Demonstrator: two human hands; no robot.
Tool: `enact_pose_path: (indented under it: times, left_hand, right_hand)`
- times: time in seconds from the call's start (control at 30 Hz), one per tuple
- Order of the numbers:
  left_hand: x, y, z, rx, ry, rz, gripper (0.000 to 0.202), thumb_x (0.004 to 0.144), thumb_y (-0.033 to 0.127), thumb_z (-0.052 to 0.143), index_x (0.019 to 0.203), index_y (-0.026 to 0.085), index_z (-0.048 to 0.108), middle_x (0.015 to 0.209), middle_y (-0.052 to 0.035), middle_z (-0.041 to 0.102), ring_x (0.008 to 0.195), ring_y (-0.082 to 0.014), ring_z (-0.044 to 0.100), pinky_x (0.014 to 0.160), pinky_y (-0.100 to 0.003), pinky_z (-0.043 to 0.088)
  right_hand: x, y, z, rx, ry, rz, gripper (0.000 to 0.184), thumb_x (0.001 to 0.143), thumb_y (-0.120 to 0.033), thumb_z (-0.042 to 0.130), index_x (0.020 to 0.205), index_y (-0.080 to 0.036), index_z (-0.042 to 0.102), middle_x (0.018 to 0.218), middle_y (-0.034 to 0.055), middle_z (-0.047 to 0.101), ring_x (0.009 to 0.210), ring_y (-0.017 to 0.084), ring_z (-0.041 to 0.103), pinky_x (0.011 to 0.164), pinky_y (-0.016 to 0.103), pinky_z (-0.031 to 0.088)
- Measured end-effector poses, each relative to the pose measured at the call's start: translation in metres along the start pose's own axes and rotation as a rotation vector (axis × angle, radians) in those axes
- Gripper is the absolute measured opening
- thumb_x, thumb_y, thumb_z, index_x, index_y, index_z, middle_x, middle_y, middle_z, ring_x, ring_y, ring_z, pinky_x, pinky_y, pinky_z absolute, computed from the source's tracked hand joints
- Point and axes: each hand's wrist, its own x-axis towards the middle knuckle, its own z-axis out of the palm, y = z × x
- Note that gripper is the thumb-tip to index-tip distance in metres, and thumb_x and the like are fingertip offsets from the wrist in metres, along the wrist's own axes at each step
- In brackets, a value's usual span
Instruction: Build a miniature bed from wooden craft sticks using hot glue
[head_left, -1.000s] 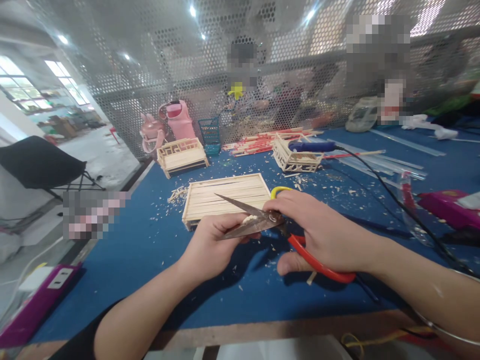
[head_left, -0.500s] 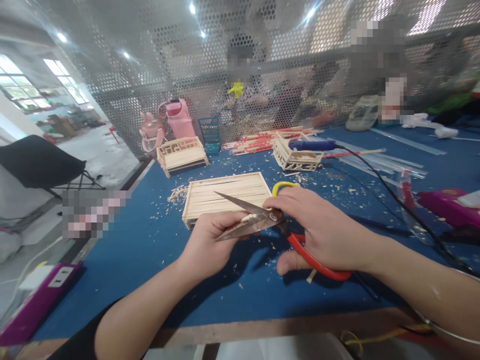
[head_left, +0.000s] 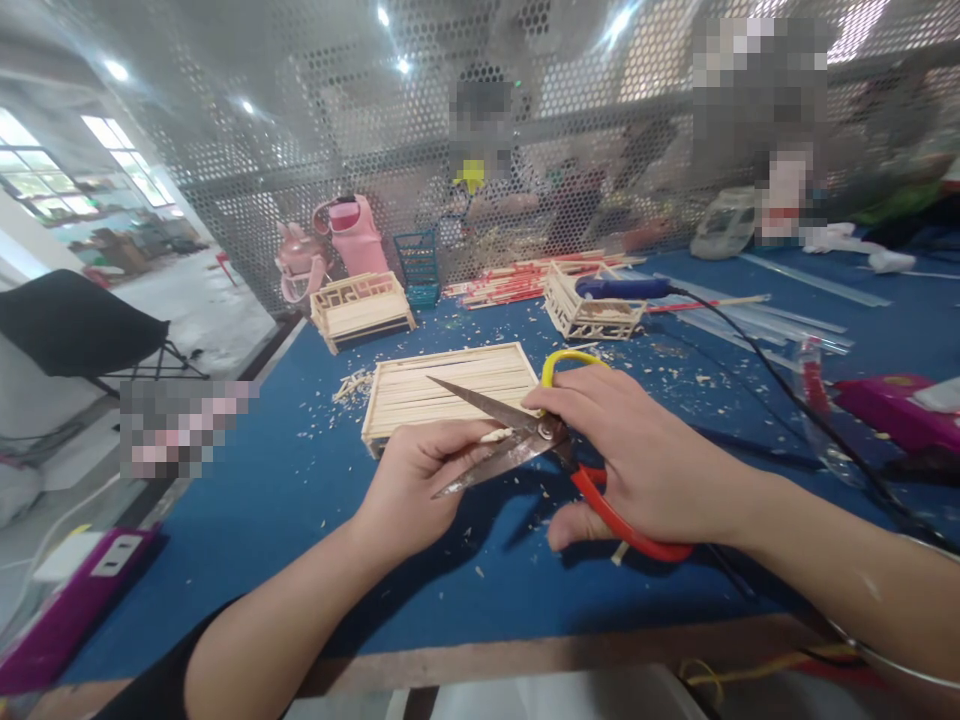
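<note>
My right hand (head_left: 637, 450) grips a pair of scissors (head_left: 546, 430) with one yellow and one red handle, and the blades stand apart. Between my left hand's (head_left: 424, 475) thumb and fingers is a small pale wooden stick (head_left: 496, 436); its end shows between the scissor blades. Most of the stick is hidden by my fingers. Just behind my left hand, a flat panel of pale sticks (head_left: 450, 385) with a raised edge lies on the blue table (head_left: 262, 560).
Farther back stand a small stick-built bench (head_left: 364, 310) and a stick frame (head_left: 589, 310) with a blue corded tool (head_left: 626, 289) resting on it. Behind are red-tipped sticks (head_left: 510, 283) and a pink bottle (head_left: 356, 235). Wood scraps litter the table. A purple power strip (head_left: 82, 600) sits at left.
The lower scissor blade has swung slightly downward, so the blades are a little wider apart. The stick's end shows more clearly between them. Both hands stay nearly in place.
</note>
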Motion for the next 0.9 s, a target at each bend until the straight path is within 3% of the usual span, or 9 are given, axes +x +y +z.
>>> enact_pose_path:
  times: [0.3,0.73,0.9]
  left_hand:
    - [-0.0010,-0.0051,-0.0002,0.073,-0.021,0.072,0.022,0.084,0.025,0.056,0.095,0.021,0.074,0.096,-0.0040,0.075,0.089,-0.0194,0.069,0.080,-0.026,0.052]
    - [-0.0004,-0.0059,-0.0010,0.096,-0.010,0.117,0.022,0.086,0.025,0.054,0.097,0.022,0.073,0.100,-0.0033,0.074,0.093,-0.0185,0.068,0.083,-0.026,0.051]
    - [0.0001,-0.0108,-0.0014,0.111,-0.005,0.198,0.023,0.086,0.022,0.053,0.098,0.018,0.073,0.099,-0.0062,0.074,0.091,-0.0191,0.069,0.081,-0.027,0.052]
  right_hand:
    - [0.0001,-0.0015,-0.0010,-0.044,0.005,-0.019,0.090,0.061,-0.083,0.050,0.119,-0.014,0.054,0.105,0.0173,0.059,0.100,0.032,0.054,0.088,0.048,0.041]
    - [0.0003,-0.0013,-0.0026,-0.077,0.005,-0.036,0.090,0.062,-0.083,0.048,0.118,-0.012,0.055,0.104,0.0173,0.061,0.099,0.032,0.054,0.087,0.047,0.041]
    - [0.0000,-0.0013,-0.0018,-0.096,0.041,-0.055,0.091,0.064,-0.083,0.046,0.118,-0.010,0.054,0.104,0.0176,0.061,0.099,0.031,0.054,0.087,0.046,0.041]
